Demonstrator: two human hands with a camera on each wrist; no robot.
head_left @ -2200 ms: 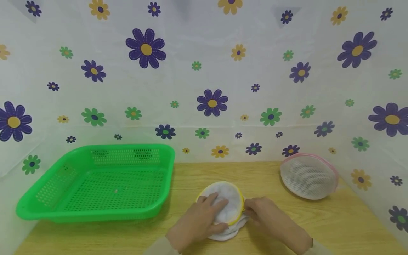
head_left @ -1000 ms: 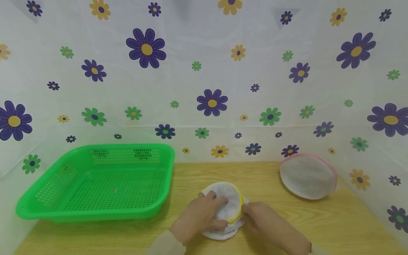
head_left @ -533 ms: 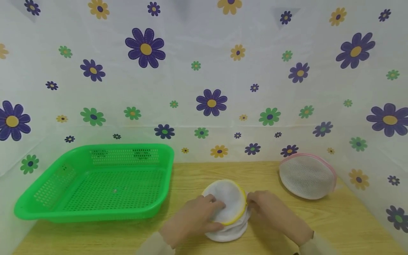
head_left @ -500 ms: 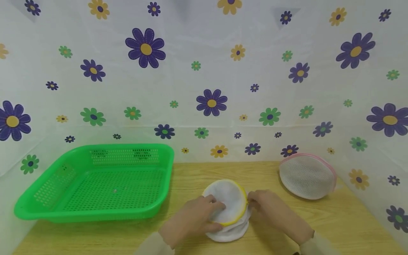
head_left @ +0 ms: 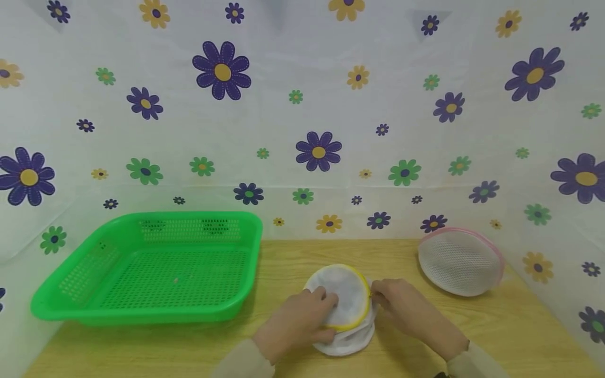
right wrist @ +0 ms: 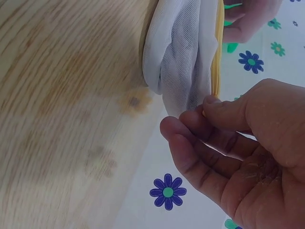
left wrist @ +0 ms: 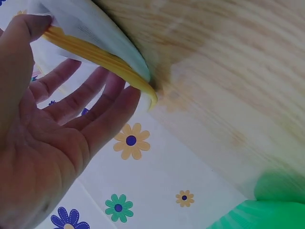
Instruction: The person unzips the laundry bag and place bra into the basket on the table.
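A white mesh laundry bag (head_left: 347, 296) with a yellow zipper rim lies collapsed on the table, its round top facing up and soft folds bulging below the rim on the near side. My left hand (head_left: 300, 320) grips it from the left, fingers spread over the top and thumb at the near edge. In the left wrist view, the yellow rim (left wrist: 102, 58) passes between thumb and fingers. My right hand (head_left: 402, 307) pinches the rim's right edge between thumb and index finger; in the right wrist view the fingertips (right wrist: 212, 101) hide what they pinch, at the end of the yellow band.
A green plastic basket (head_left: 156, 315) with perforated walls stands at the left. Another white mesh bag (head_left: 460, 262), with pink trim, sits at the back right. A flowered sheet (head_left: 283, 126) hangs behind the wooden table (head_left: 472, 325).
My right hand has moved slightly away from me along the rim, still pinching there. The bag has turned a little, and more of its lower folds show. My left hand keeps its hold.
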